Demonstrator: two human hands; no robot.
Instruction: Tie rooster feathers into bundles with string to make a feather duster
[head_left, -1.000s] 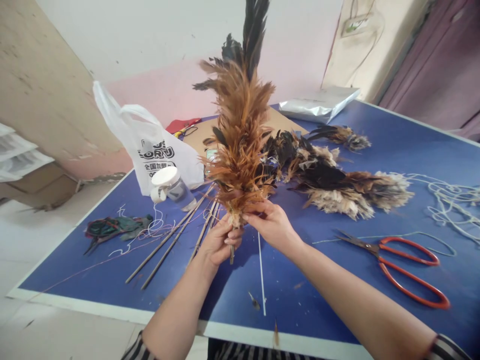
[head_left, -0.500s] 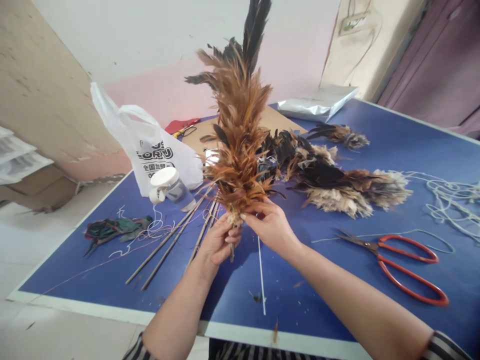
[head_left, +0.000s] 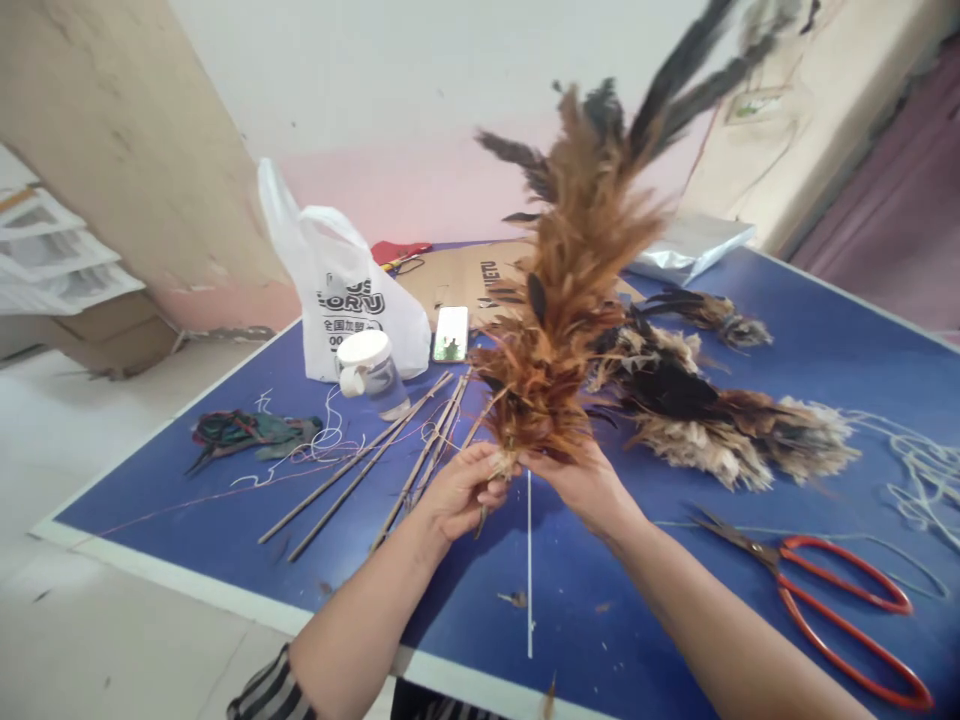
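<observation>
A feather duster point(head_left: 559, 330), thick with orange-brown feathers and tipped with long black ones, stands tilted to the right above the table. My left hand point(head_left: 472, 490) is closed round its pale lower end, with a short piece of stick poking out below the fist. My right hand point(head_left: 585, 490) grips the base of the feathers from the right, its thumb close to my left fingers; its other fingers are mostly hidden by the plumage. Behind and to the right lie bundles of loose black, brown and cream feathers point(head_left: 705, 450).
Scissors with red handles point(head_left: 847, 590) lie at the right, near tangled pale string point(head_left: 926, 480). Thin sticks point(head_left: 352, 480) lie left of centre. Beyond them are a lidded jar point(head_left: 375, 375), a white plastic bag point(head_left: 360, 310), a phone point(head_left: 451, 334) and dark cloth point(head_left: 251, 432).
The feather duster has leaned over to the right, its black tips swinging and blurred. My right hand has shifted further under the feathers. The view has turned a little left, revealing the phone.
</observation>
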